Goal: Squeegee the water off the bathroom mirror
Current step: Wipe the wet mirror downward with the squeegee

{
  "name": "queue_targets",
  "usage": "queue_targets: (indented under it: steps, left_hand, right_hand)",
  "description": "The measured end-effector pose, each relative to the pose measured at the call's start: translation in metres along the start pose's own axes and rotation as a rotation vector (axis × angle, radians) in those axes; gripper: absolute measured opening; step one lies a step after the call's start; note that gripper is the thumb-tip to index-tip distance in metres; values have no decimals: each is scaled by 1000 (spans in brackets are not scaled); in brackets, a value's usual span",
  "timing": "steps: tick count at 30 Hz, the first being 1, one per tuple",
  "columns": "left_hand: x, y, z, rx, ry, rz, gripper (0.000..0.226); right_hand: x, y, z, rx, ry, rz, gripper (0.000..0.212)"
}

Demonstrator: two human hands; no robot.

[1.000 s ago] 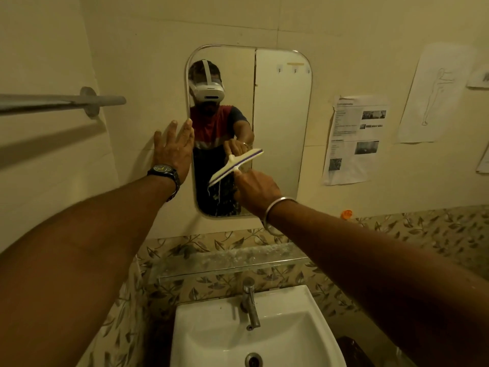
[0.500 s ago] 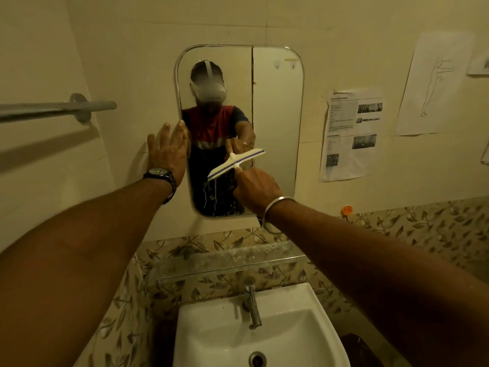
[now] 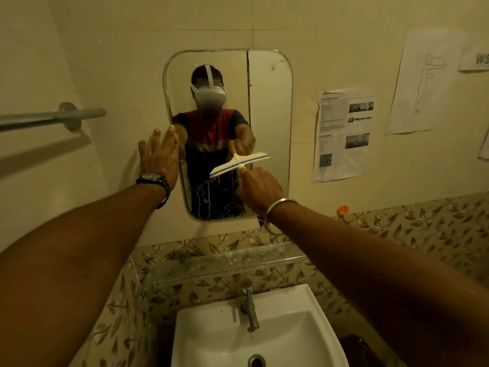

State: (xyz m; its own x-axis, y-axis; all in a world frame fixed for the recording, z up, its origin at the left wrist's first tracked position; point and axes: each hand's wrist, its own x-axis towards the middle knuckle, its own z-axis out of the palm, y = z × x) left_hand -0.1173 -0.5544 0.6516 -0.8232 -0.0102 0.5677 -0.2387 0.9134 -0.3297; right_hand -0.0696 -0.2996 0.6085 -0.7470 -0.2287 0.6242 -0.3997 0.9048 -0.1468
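Note:
A rounded wall mirror [image 3: 270, 107] hangs above the sink. A white squeegee with a purple stripe [image 3: 239, 163] lies tilted against the glass at about mid-height, its right end higher. My right hand [image 3: 258, 188] grips its handle from below. Water runs in streaks [image 3: 211, 192] down the lower part of the mirror under the blade. My left hand [image 3: 160, 154] presses flat with straight fingers on the wall at the mirror's left edge, a black watch on its wrist.
A white sink [image 3: 264, 329] with a chrome tap [image 3: 248, 303] sits directly below. A narrow glass shelf [image 3: 225, 263] runs under the mirror. A grey towel bar [image 3: 47, 116] sticks out at left. Paper sheets [image 3: 344, 133] are taped on the wall at right.
The squeegee has slid a little up and to the right on the glass, leaving water streaks below it. My left hand stays pressed beside the mirror. My head has shifted.

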Motion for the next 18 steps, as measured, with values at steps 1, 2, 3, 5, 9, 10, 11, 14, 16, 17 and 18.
queue_targets:
  steps: [1, 2, 3, 5, 9, 10, 11, 14, 16, 17, 18]
  left_hand:
    - [0, 0, -1, 1, -2, -2, 77]
    - [-1, 1, -2, 0, -4, -3, 76]
    - [-1, 1, -3, -5, -10, -5, 75]
    - [-3, 3, -5, -24, -21, -7, 73]
    - [-4, 6, -10, -57, -25, -27, 73]
    - [-4, 6, -10, -60, -26, -30, 74]
    - [-4, 7, -10, -54, -28, -32, 74]
    - [-5, 7, -12, -36, -34, -34, 75]
    - [-4, 8, -12, -34, -35, -43, 76]
    - [-4, 8, -11, -32, -35, -47, 77]
    - [-3, 8, -10, -27, -36, -49, 78]
  right_hand:
    - [-1, 2, -2, 12, -7, -2, 44]
    - [3, 3, -7, 36, 14, -13, 44]
    - [10, 5, -12, 61, 56, -23, 43]
    - [25, 8, -25, 88, 151, -2, 37]
    - [33, 10, -29, 118, 174, 63, 34]
    - [28, 9, -25, 116, 170, 59, 38]
    - [22, 9, -20, 117, 155, 53, 42]
    - [3, 11, -5, 115, 50, 51, 44]
    - [-3, 12, -3, 123, 12, 54, 43]
    - [-2, 13, -6, 129, 27, 51, 43]
    - [2, 14, -11, 134, 60, 48, 43]
